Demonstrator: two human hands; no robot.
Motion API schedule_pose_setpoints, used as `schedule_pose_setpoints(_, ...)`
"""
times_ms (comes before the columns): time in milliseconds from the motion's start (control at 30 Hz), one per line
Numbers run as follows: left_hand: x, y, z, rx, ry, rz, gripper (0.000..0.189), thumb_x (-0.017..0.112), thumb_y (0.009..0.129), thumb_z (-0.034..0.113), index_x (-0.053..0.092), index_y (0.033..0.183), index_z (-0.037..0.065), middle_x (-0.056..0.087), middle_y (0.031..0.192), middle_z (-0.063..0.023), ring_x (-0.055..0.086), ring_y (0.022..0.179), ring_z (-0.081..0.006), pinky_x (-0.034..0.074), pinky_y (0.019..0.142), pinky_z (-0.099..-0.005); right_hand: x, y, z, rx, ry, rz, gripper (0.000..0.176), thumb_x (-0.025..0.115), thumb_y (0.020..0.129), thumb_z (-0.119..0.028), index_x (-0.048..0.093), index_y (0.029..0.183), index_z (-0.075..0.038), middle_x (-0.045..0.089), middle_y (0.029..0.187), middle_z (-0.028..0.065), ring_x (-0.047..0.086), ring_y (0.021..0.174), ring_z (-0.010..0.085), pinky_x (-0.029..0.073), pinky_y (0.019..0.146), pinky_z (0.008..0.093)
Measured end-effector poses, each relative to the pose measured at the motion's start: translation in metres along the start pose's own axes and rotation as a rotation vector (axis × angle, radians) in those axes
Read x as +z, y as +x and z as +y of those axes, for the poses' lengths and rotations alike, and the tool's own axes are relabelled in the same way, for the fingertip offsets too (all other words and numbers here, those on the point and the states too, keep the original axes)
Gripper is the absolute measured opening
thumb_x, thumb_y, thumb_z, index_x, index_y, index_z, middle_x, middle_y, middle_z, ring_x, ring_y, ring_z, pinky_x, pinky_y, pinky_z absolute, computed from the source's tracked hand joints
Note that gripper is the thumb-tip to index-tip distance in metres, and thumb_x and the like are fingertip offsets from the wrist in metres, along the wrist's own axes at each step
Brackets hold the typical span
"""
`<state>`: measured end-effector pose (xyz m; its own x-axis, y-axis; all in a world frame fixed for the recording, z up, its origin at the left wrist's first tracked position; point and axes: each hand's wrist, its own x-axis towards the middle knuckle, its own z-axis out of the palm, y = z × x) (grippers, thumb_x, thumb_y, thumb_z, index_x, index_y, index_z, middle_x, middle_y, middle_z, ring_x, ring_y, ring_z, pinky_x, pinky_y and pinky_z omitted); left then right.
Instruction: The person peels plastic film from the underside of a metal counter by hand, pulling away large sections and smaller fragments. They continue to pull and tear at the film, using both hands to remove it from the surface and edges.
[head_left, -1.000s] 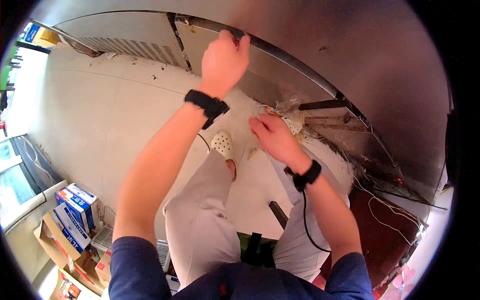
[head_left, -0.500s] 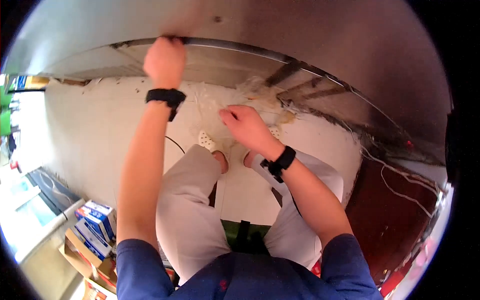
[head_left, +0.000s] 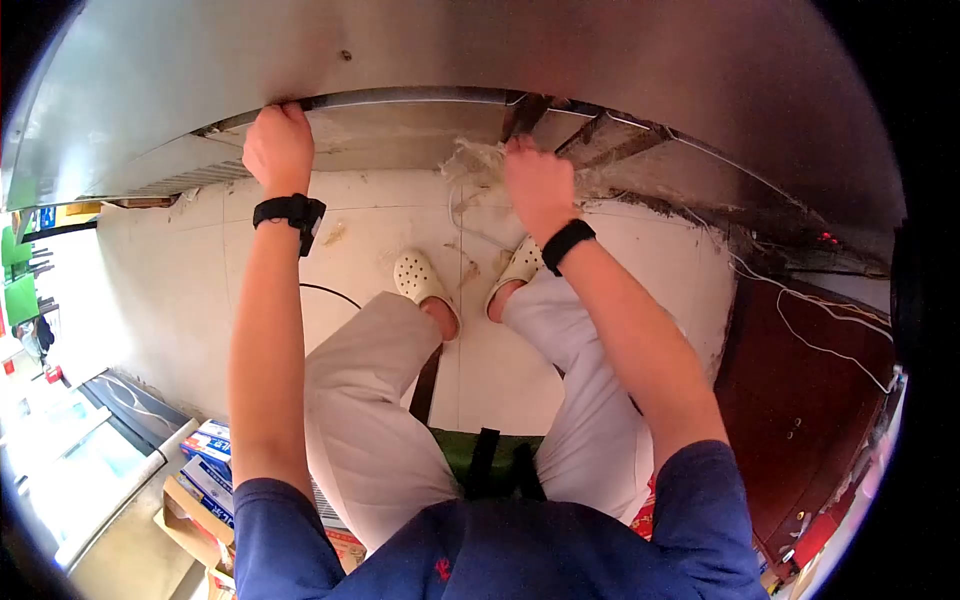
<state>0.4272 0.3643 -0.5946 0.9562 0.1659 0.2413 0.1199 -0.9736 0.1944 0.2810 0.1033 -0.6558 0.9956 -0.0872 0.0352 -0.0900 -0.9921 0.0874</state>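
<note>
1. While the left hand [head_left: 278, 150] met the near edge of the metal table [head_left: 480, 50], its fingers were curled in; whether they pinched anything, I could not tell.
2. Under that edge, the right hand [head_left: 540, 190] had its fingers bunched beside crinkled, translucent plastic [head_left: 472, 165]; a grip there was unclear.
3. Smooth, dull grey, the table lay before the knees, its long edge running left to right.
4. Below the table, perforated cream clogs [head_left: 413, 272] pointed toward it.

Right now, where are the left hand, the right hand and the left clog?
Left hand [head_left: 279, 150]: head view, back of the hand.
Right hand [head_left: 540, 186]: head view, back of the hand.
Left cream clog [head_left: 415, 276]: head view, perforated upper.
</note>
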Motion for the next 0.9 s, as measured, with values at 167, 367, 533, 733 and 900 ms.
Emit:
schedule_pose_setpoints(167, -0.009, -0.003, -0.001, -0.030, -0.044, 0.010, 0.040, 0.050, 0.085, 0.037, 0.064, 0.080, 0.001, 0.066, 0.081, -0.0225, 0.063, 0.079, -0.0423, 0.050, 0.070, -0.0489, -0.006, 0.024, 0.004, -0.119, -0.167, -0.246, 0.027, 0.059, 0.079, -0.008, 0.064, 0.105, -0.004, 0.064, 0.106, 0.0104, 0.068, 0.083, 0.0206, 0.053, 0.061, 0.0323)
schedule_pose_setpoints(367, -0.011, -0.007, 0.006, -0.128, -0.068, 0.010, 0.042, 0.051, 0.085, 0.039, 0.064, 0.084, -0.001, 0.066, 0.084, -0.0231, 0.064, 0.082, -0.0402, 0.051, 0.072, -0.0484, 0.009, 0.024, 0.002, -0.025, -0.100, -0.003, 0.012, 0.059, 0.079, -0.007, 0.070, 0.084, -0.006, 0.067, 0.092, 0.0103, 0.068, 0.077, 0.0220, 0.054, 0.057, 0.0337)
schedule_pose_setpoints(533, -0.016, -0.012, 0.001, -0.140, -0.009, -0.001, 0.038, 0.049, 0.089, 0.038, 0.062, 0.085, 0.002, 0.066, 0.083, -0.0209, 0.064, 0.079, -0.0404, 0.050, 0.069, -0.0488, 0.011, -0.023, -0.016, -0.071, 0.043, -0.131, 0.013, 0.053, 0.079, -0.010, 0.064, 0.081, -0.003, 0.065, 0.077, 0.0140, 0.067, 0.064, 0.0250, 0.053, 0.053, 0.0366)
schedule_pose_setpoints(733, -0.017, -0.014, -0.023, 0.073, -0.021, -0.016, 0.033, 0.044, 0.092, 0.033, 0.060, 0.084, 0.006, 0.065, 0.078, -0.0220, 0.063, 0.076, -0.0413, 0.049, 0.065, -0.0507, -0.019, -0.068, -0.036, -0.094, 0.104, -0.092, 0.014, 0.055, 0.078, -0.010, 0.067, 0.082, -0.003, 0.067, 0.073, 0.0122, 0.068, 0.069, 0.0243, 0.053, 0.055, 0.0354)
schedule_pose_setpoints(900, -0.028, -0.017, -0.036, 0.146, 0.068, -0.090, 0.034, 0.040, 0.094, 0.034, 0.059, 0.094, 0.005, 0.065, 0.080, -0.0228, 0.061, 0.078, -0.0428, 0.048, 0.069, -0.0521, -0.022, -0.099, -0.059, -0.157, 0.059, -0.131, 0.016, 0.054, 0.080, -0.011, 0.064, 0.089, -0.002, 0.064, 0.090, 0.0142, 0.067, 0.067, 0.0221, 0.052, 0.054, 0.0313)
